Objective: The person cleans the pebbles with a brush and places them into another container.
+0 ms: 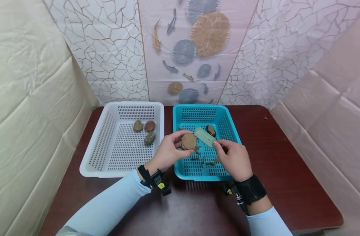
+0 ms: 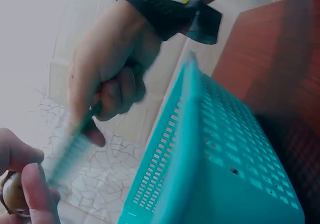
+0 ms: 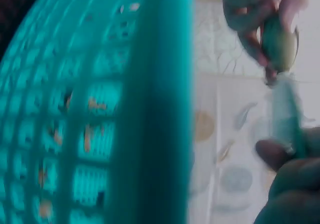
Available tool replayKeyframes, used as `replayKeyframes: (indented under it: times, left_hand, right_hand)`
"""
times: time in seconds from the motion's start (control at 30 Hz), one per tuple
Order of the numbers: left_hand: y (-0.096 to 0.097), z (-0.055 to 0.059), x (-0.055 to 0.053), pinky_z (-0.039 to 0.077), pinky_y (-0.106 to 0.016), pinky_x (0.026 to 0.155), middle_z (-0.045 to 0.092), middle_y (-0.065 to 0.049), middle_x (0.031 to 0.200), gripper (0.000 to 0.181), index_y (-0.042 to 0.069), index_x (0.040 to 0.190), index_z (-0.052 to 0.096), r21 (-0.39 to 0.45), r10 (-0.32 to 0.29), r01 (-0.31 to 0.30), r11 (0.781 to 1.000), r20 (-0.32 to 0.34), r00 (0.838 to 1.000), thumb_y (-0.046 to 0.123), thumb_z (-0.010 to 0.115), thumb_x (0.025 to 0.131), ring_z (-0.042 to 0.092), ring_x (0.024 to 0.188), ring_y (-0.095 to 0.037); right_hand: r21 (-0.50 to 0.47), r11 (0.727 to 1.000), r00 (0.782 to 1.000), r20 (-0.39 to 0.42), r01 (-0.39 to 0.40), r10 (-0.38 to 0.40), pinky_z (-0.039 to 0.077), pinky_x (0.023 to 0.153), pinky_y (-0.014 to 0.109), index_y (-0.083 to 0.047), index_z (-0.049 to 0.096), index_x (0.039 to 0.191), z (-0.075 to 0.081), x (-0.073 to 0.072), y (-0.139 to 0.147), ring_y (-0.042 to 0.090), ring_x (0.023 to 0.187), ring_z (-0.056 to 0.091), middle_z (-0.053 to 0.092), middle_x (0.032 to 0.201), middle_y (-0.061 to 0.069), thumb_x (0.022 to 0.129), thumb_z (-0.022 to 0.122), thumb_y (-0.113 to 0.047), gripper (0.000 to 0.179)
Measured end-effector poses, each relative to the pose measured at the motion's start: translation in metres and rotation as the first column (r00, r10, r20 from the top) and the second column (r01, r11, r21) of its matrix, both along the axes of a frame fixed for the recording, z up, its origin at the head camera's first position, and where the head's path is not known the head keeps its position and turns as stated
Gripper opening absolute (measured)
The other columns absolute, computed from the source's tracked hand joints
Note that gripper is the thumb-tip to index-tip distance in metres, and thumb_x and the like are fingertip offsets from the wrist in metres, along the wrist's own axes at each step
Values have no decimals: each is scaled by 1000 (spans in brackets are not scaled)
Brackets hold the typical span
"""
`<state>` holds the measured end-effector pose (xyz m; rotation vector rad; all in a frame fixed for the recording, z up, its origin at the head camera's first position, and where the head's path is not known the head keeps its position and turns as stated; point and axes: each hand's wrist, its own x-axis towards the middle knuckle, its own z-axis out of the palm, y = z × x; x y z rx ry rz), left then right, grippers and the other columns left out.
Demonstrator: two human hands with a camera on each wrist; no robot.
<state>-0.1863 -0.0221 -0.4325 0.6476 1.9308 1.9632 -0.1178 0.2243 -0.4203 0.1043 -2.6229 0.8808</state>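
Observation:
Over the teal basket (image 1: pixel 177 164), my left hand (image 1: pixel 168 147) grips a stone (image 1: pixel 189 141) between thumb and fingers. Brown mud covers the stone's upper face; its olive side (image 3: pixel 280 47) shows in the right wrist view. My right hand (image 1: pixel 235 160) holds a pale green brush (image 1: pixel 205 136) by one end, its other end close beside the stone. Fingers of the right hand curl round the brush handle in the left wrist view, where the brush (image 2: pixel 70 156) is blurred. Whether brush and stone touch I cannot tell.
Inside the teal basket lie a mud-topped dark stone (image 1: pixel 210 130) and several brown mud crumbs (image 1: pixel 210 163). Left of it stands a white basket (image 1: pixel 92 154) with a greenish stone (image 1: pixel 137 126), a reddish stone (image 1: pixel 150 126) and a mottled stone (image 1: pixel 149 138). Both rest on a dark red table (image 1: pixel 274 170).

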Motion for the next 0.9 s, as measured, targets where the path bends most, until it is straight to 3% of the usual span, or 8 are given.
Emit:
replayKeyframes:
  times: [0.1, 0.3, 0.43, 0.53, 0.73, 0.83, 0.9]
  left_hand:
    - [0, 0, 0, 63, -33, 91, 69, -15, 133, 67, 6, 153, 61, -17, -4, 4, 1000, -19, 1000, -5, 84, 92, 73, 109, -26]
    - [1, 1, 1, 62, -29, 82, 66, -14, 132, 70, 6, 154, 60, -25, -11, 11, 1000, -21, 1000, -7, 84, 91, 70, 98, -22]
    - [0, 1, 2, 63, -31, 83, 66, -14, 133, 69, 8, 153, 61, -10, -13, 13, 1000, -14, 1000, -8, 84, 90, 72, 101, -24]
    - [-1, 1, 1, 62, -30, 82, 66, -14, 134, 67, 9, 152, 63, -19, -9, 9, 1000, -31, 999, -8, 84, 90, 72, 102, -24]
    - [0, 3, 1, 60, -29, 78, 66, -13, 133, 69, 8, 153, 61, -54, -9, 5, 999, -69, 998, -7, 84, 90, 69, 96, -22]
    - [-1, 4, 1, 61, -30, 75, 66, -11, 134, 69, 9, 153, 62, -81, 0, -8, 997, -105, 994, -6, 85, 89, 69, 93, -22]
    - [-1, 4, 1, 59, -30, 72, 66, -10, 130, 68, 11, 151, 64, -108, 16, -32, 994, -142, 990, -5, 86, 88, 67, 88, -22]
  right_hand:
    - [-1, 1000, 999, -35, 29, -29, 36, 50, 35, -7, 84, 113, 1, 2, 1, 15, 51, 44, 47, 59, -5, 112, 68, -25, 24]
    - [-99, 991, 996, -29, -87, 85, 38, 52, 34, -9, 82, 113, 3, 5, -4, 14, 54, 45, 47, 63, -5, 114, 66, -24, 23]
    - [-9, 1000, 1000, -4, -8, 8, 35, 50, 34, -7, 84, 117, 1, 4, -1, 13, 50, 42, 45, 59, -6, 113, 67, -26, 25]
    - [11, 999, 999, -45, 32, -32, 32, 48, 34, -8, 84, 114, 2, 5, 1, 14, 48, 39, 43, 57, -6, 112, 69, -24, 23]
    - [-48, 997, 996, -57, -65, 62, 36, 50, 34, -9, 83, 111, 2, 5, -1, 13, 52, 44, 48, 62, -6, 113, 67, -25, 23]
    - [29, 1000, 999, -48, 0, 1, 33, 47, 33, -7, 84, 115, 1, 3, 2, 14, 50, 41, 45, 58, -5, 112, 69, -25, 24]
    - [28, 998, 997, -61, 48, -46, 32, 48, 33, -6, 84, 114, 1, 2, 4, 14, 50, 41, 45, 58, -5, 111, 70, -23, 22]
